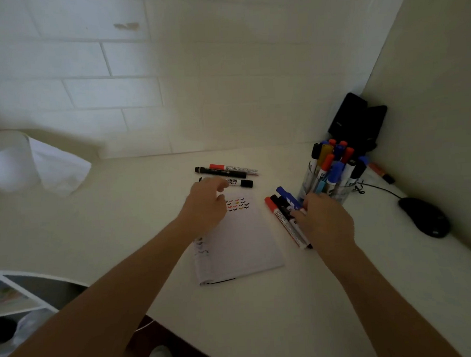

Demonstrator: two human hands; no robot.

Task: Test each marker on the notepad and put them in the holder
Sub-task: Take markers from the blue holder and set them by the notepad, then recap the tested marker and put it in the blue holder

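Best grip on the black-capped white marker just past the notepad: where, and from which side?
Pinch the black-capped marker across its white barrel beside the cap, coming straight down. It lies flat and crosswise past the notepad; the left hand covers much of the barrel. A black marker lies close behind, so likely a narrow grip.

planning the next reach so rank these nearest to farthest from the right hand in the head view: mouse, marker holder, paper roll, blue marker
1. blue marker, at the right hand fingertips
2. marker holder, just beyond the hand
3. mouse, off to the right
4. paper roll, far left
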